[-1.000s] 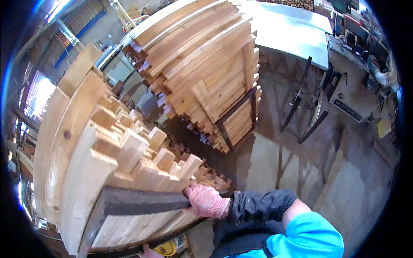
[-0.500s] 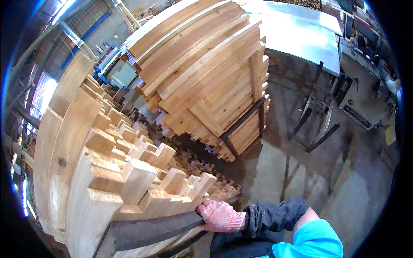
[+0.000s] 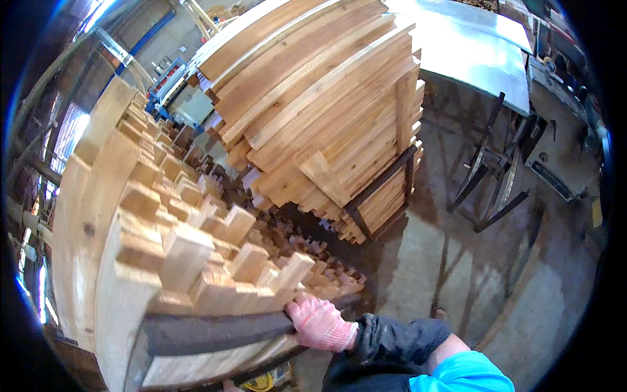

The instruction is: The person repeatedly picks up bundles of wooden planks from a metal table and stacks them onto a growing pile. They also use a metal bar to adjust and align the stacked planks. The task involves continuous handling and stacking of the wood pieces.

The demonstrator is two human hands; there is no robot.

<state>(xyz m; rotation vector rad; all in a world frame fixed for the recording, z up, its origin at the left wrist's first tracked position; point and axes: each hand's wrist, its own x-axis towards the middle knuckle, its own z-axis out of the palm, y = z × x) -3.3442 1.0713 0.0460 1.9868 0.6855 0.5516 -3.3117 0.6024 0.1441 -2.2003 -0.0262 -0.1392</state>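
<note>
My right hand (image 3: 321, 323), in a red-and-white knit glove, is closed round the end of a dark bar (image 3: 215, 332). The bar runs along the near side of a stack of pale wooden boards (image 3: 121, 251), whose stepped ends jut out at different lengths. My fingertips rest close to a protruding board end (image 3: 290, 273). A dark sleeve cover (image 3: 400, 336) wraps my right forearm. My left hand is not in view; a small pinkish patch at the lower edge is too cut off to make out.
Ahead stands a second, larger stack of boards (image 3: 320, 111) in a dark frame (image 3: 382, 179). Right of it are a shiny metal-topped table (image 3: 470, 55) and a dark metal stand (image 3: 493, 170) on the concrete floor (image 3: 418, 261). A yellow coil (image 3: 260, 381) shows low down.
The view has shifted slightly, so the far stack and table sit further right. My right hand, still gripping the bar, appears a little further left. The yellow coil has come into sight.
</note>
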